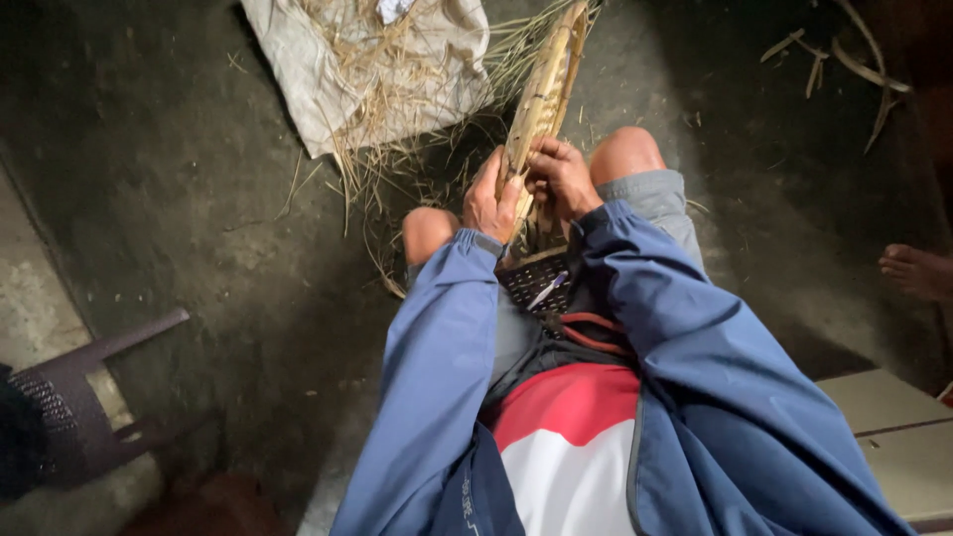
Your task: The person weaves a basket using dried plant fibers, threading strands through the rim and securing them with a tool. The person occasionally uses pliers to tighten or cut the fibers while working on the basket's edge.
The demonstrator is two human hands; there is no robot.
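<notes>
A woven bamboo basket piece [541, 94], pale yellow and seen edge-on, stands tilted between my knees and reaches up toward the top of the view. My left hand [489, 199] grips its lower left edge, fingers wrapped around the rim. Against the lower right edge my right hand [562, 174] has its fingers curled on the weave. Both arms are in blue jacket sleeves. The basket's lowest part is hidden behind my hands and lap.
A pale sack [347, 69] strewn with loose straw lies on the dark floor ahead. A dark plastic chair [79, 407] stands at the left. Another person's bare foot [918, 270] shows at the right edge. Bamboo strips [844, 55] lie top right. A pale bench [893, 427] is under me.
</notes>
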